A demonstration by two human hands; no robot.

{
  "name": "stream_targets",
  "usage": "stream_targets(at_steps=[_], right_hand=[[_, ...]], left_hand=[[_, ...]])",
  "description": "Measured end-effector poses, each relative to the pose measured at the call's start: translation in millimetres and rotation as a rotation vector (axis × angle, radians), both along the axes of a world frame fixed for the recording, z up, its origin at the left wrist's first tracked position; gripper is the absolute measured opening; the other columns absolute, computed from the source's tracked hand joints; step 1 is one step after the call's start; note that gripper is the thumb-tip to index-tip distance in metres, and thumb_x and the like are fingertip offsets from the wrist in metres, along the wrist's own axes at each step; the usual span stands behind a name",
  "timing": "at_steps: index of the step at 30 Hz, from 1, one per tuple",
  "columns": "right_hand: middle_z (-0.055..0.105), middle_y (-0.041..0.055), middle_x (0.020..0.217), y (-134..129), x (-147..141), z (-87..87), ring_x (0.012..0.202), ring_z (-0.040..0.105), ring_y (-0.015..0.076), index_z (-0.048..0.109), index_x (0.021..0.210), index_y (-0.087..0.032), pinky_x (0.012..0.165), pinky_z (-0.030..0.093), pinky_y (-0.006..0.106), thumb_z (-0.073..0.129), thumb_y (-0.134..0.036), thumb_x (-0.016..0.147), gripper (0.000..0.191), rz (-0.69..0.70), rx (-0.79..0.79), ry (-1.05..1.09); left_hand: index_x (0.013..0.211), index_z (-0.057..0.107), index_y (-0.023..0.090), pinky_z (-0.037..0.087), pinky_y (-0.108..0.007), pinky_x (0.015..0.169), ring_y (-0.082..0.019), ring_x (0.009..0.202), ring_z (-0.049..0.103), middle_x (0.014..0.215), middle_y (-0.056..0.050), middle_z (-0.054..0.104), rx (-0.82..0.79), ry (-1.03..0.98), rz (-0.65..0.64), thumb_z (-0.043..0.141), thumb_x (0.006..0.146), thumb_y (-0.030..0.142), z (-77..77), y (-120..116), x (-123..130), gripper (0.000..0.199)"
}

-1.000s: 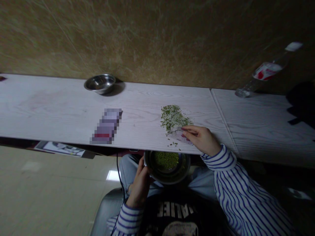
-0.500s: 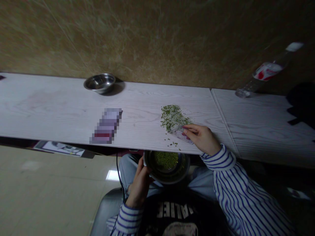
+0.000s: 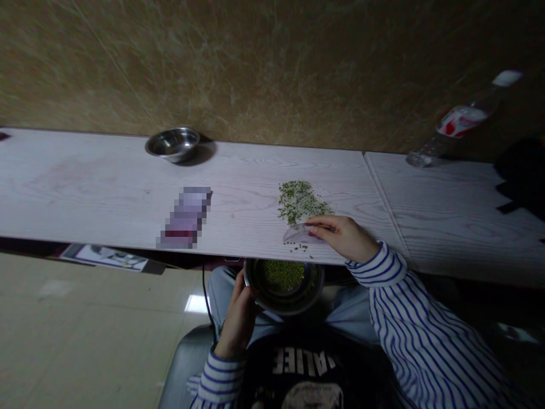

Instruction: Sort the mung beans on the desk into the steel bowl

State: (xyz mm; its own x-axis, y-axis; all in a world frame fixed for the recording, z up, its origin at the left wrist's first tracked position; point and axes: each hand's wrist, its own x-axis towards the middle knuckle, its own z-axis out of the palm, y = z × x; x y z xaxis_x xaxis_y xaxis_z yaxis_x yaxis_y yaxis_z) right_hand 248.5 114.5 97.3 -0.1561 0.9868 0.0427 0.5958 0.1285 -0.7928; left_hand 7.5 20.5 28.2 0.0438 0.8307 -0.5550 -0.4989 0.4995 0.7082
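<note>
A pile of small green beans (image 3: 298,201) lies on the pale wooden table (image 3: 106,193). My right hand (image 3: 343,237) rests on the table just right of the pile and holds a thin clear plastic card (image 3: 298,234) flat against the tabletop at the pile's near edge. A few loose beans lie near the table's front edge. Below that edge, over my lap, my left hand (image 3: 236,318) grips the left rim of a steel bowl (image 3: 283,286) part-filled with green beans.
An empty steel bowl (image 3: 173,144) stands at the back of the table by the brown wall. A blurred flat object (image 3: 185,217) lies left of the beans. A plastic bottle (image 3: 462,122) stands at the far right, with a dark object (image 3: 522,176) beside it.
My right hand and the card slid left and slightly towards the table's front edge. The bowl in my left hand shifted a little to the left.
</note>
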Motion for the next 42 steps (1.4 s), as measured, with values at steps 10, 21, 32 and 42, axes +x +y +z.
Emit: stream_targets(at_steps=[10,21,32,42], right_hand=[[0.077,0.0097,0.082,-35.0,9.3,-15.3,0.065,0.071,0.0189,0.069,0.104,-0.014,0.06,0.057,0.029,0.06,-0.028,0.081,0.029,-0.268,-0.081,0.177],[0.077,0.0104,0.079,-43.4,-18.2,-16.3,0.061,0.069,0.0181,0.068,0.104,-0.012,0.06,0.056,0.03,0.058,-0.03,0.082,0.031,-0.232,-0.064,0.201],[0.077,0.0076,0.082,2.4,-19.8,-10.9,0.063,0.068,0.0157,0.072,0.106,-0.015,0.058,0.054,0.027,0.06,-0.02,0.081,0.028,-0.019,-0.147,0.156],[0.076,0.0073,0.08,-9.0,-20.8,-2.6,0.065,0.068,0.0152,0.073,0.104,-0.015,0.06,0.055,0.026,0.06,-0.021,0.082,0.026,0.106,-0.236,0.103]], left_hand=[[0.13,0.053,0.027,0.047,-0.028,0.068,-0.021,0.091,0.056,0.111,-0.004,0.064,0.0,0.004,0.008,0.059,0.067,0.019,0.4,-1.9,16.5,0.064],[0.133,0.05,0.026,0.048,-0.031,0.075,-0.021,0.09,0.059,0.113,-0.005,0.067,-0.005,-0.026,-0.003,0.06,0.068,0.018,0.0,-4.6,19.3,0.067],[0.129,0.054,0.027,0.046,-0.025,0.061,-0.02,0.084,0.059,0.108,-0.004,0.066,0.001,0.012,0.033,0.061,0.063,0.021,-0.8,-2.1,3.9,0.067],[0.13,0.053,0.027,0.046,-0.026,0.062,-0.019,0.082,0.06,0.106,-0.004,0.067,-0.006,0.02,0.026,0.061,0.063,0.021,5.1,-6.2,7.6,0.068]])
